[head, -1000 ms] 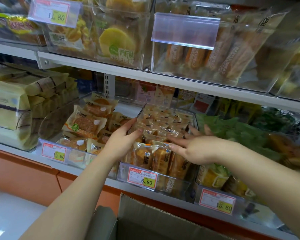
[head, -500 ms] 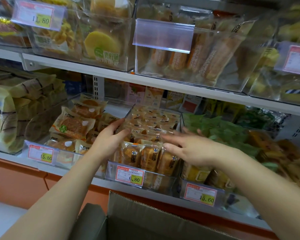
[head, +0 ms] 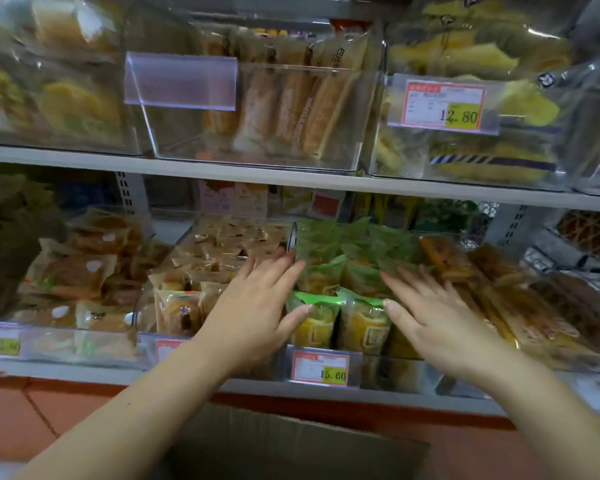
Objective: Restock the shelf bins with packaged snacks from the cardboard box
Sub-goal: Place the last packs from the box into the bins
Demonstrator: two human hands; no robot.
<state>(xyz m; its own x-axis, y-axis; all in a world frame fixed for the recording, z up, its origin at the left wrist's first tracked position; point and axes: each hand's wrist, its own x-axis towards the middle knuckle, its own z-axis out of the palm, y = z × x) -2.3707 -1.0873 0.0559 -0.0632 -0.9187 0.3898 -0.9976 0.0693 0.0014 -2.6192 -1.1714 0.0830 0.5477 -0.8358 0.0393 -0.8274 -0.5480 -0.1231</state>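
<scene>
A clear bin (head: 378, 374) on the lower shelf holds green-topped snack packs (head: 350, 271) with yellow cakes inside, behind a 15.60 price tag (head: 320, 367). My left hand (head: 257, 306) is spread flat at the bin's left side, its thumb touching the front left pack. My right hand (head: 433, 317) is spread flat at the right side, thumb against the front right pack. Neither hand holds anything. The cardboard box (head: 291, 448) shows its rim at the bottom of the view, below my arms.
Left of this bin stands a bin of brown-orange cake packs (head: 184, 299), then one of round biscuits (head: 73, 275). Long bread packs (head: 520, 306) lie to the right. The upper shelf (head: 291, 174) carries clear bins with bread sticks (head: 291, 102) and yellow snacks (head: 492, 81).
Both hands and the view have shifted right, from the brown-orange cake bin to the green-pack bin. The hands have spread apart and now flank the green packs.
</scene>
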